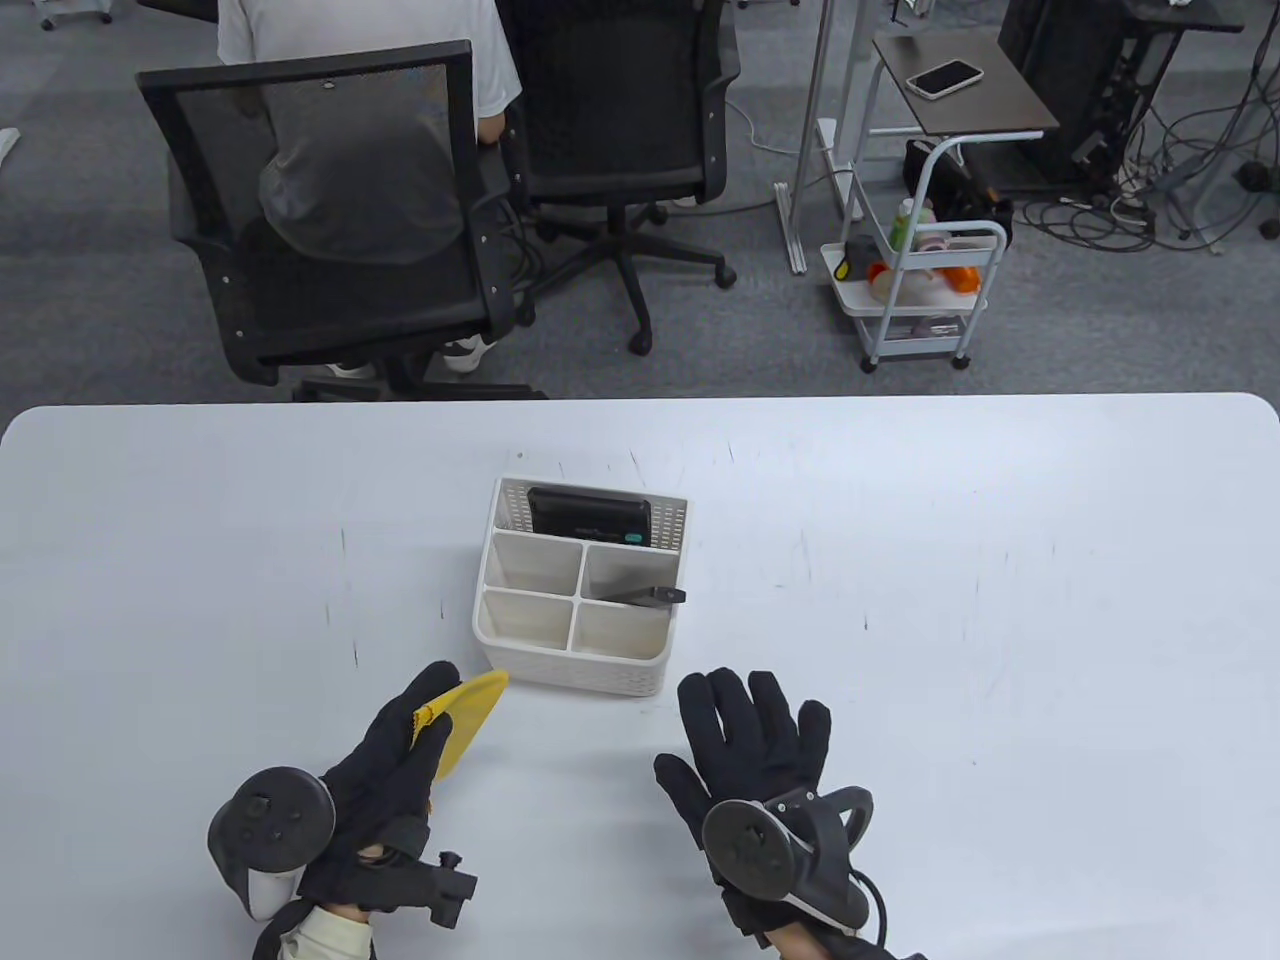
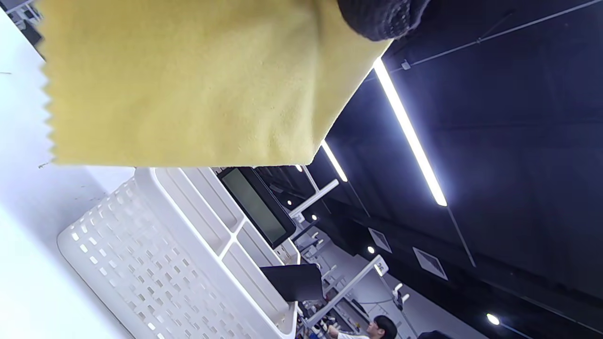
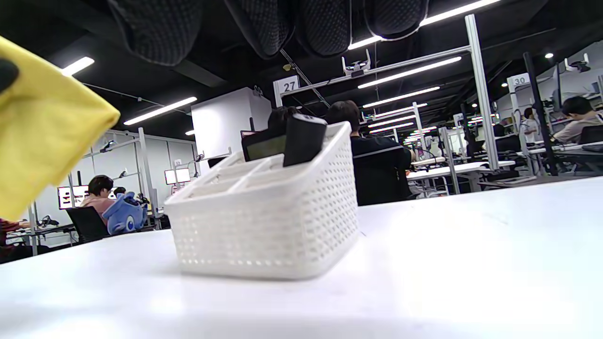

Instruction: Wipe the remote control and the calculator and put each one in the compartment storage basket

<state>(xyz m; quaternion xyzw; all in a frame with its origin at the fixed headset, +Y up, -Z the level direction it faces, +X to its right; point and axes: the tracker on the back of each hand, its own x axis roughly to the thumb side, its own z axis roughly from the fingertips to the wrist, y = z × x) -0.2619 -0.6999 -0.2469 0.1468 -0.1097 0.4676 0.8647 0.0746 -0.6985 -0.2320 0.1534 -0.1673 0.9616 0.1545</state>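
A white compartment basket (image 1: 612, 672) stands mid-table. A black calculator (image 1: 590, 517) stands upright in its long back compartment. A black remote control (image 1: 648, 595) leans in the right middle compartment, its end over the rim. My left hand (image 1: 405, 745) hovers front-left of the basket and pinches a yellow cloth (image 1: 470, 722) between thumb and fingers. The cloth (image 2: 188, 80) fills the top of the left wrist view above the basket (image 2: 141, 263). My right hand (image 1: 750, 725) is spread, fingers straight, just in front of the basket's right corner, holding nothing. The right wrist view shows the basket (image 3: 268, 226) with the remote (image 3: 304, 140) sticking out.
The white table (image 1: 1000, 560) stretches wide on both sides of the basket. Beyond its far edge stand two black office chairs (image 1: 340, 220), one with a seated person, and a small white cart (image 1: 925, 290).
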